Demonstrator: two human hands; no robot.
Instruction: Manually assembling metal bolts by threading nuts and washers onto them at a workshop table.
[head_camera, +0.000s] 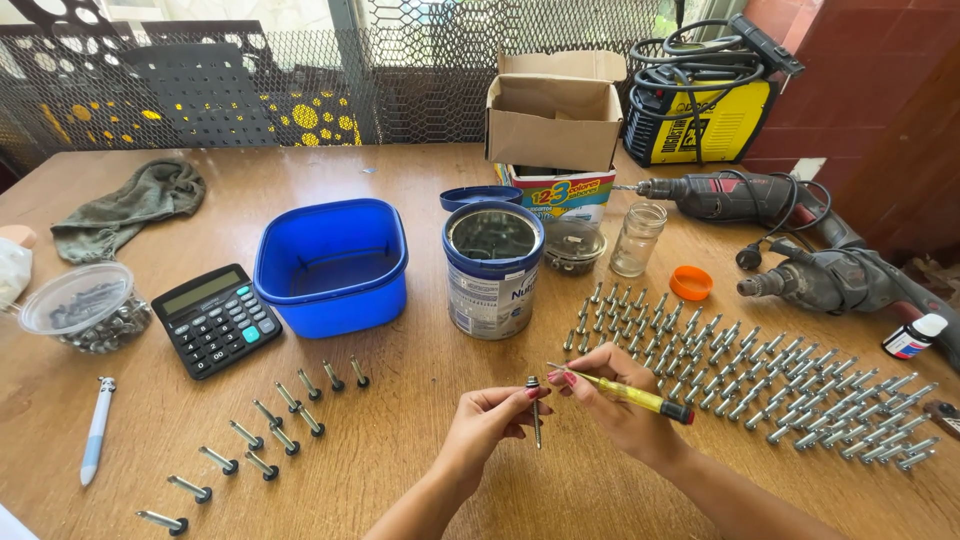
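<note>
Pinching a single screw (536, 412) upright between thumb and fingertips of the left hand (487, 420), head up, point hanging down over the wooden table (420, 440); fingers closed snugly about the upper shank. Gripping a yellow-handled screwdriver (625, 394) in the right hand (612, 392), fingers curled shut round the handle, the thin blade reaching leftward to just beside the screw head, the dark butt end sticking out past the wrist side.

Lying just right of the right hand and spreading well beyond it: tidy slanted rows of screws (760, 390), the nearest ones almost touching the knuckles. Sitting left of the left hand, apart from it: a looser set of washered screws (270, 430) in short rows. Standing beyond both hands: an open metal tin (492, 270), a blue plastic tub (332, 265), a calculator (216, 320), a glass jar (637, 240) and an orange cap (690, 283). Resting further right: two power drills (800, 240).

Leaving bare tabletop directly beneath and before the hands, toward the near edge; crowding only on the right side.
</note>
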